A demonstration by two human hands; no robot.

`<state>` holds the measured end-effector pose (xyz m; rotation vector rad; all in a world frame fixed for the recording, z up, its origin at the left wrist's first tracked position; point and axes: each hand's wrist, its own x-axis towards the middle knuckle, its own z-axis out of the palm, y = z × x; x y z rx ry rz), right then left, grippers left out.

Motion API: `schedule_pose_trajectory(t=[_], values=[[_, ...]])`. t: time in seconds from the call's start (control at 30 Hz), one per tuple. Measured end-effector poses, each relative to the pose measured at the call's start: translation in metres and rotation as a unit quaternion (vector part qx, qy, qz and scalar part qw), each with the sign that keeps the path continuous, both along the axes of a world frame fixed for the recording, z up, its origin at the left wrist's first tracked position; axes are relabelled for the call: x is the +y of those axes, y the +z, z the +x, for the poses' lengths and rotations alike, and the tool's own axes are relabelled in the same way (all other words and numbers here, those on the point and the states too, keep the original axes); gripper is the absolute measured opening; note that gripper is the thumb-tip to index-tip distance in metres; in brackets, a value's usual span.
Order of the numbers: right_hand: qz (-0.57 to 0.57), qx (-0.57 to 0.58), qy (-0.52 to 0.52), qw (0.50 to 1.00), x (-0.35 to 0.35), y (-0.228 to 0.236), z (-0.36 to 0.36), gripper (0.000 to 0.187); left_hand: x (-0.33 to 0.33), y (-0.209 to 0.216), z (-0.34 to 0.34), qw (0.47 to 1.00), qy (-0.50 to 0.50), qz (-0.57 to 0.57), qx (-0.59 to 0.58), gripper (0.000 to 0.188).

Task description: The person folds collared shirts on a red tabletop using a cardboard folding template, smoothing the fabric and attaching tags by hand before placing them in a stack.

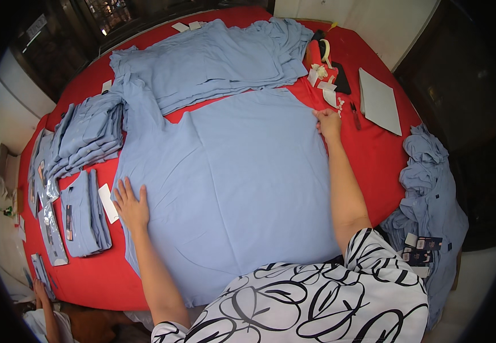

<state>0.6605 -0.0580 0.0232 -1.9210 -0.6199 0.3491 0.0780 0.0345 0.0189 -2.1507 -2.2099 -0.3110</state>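
Note:
A light blue shirt [259,166] lies spread over the table in front of me, one sleeve stretching toward the far left. My left hand [132,207] rests flat on the shirt's left part with its fingers spread. At the far right edge of the shirt, my right hand [329,124] has its fingers closed on the cloth in a pinch. A faint crease runs down the middle of the fabric, and smaller wrinkles show near my left hand. The shirt's near edge passes under my body and is hidden there.
The table has a red cloth [373,188]. Blue shirts lie in a far pile [219,63], a folded stack [88,131] and a heap at right [428,188]. A white board [379,103] and tape roll [325,52] lie far right. Another person's hand [42,292] is lower left.

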Motion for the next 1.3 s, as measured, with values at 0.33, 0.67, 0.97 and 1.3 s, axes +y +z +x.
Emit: schedule_pose_trajectory(t=[0.33,0.67,0.97,1.3], values=[[0.073,-0.024,-0.012,0.997,0.006,-0.014,0.046,0.022,0.006,0.000,0.003,1.000,-0.001,-0.001,-0.011,0.068],[-0.029,-0.375,0.161,0.913,0.099,-0.001,-0.042,0.024,0.004,-0.001,0.000,1.000,0.006,-0.001,-0.017,0.067],[0.031,-0.313,0.075,0.946,0.099,-0.017,0.004,0.015,0.005,0.001,0.000,0.999,0.024,-0.010,-0.030,0.065],[0.202,0.189,0.126,0.953,0.004,0.030,-0.012,0.014,-0.012,0.027,0.244,0.866,-0.442,0.110,-0.204,0.039]])
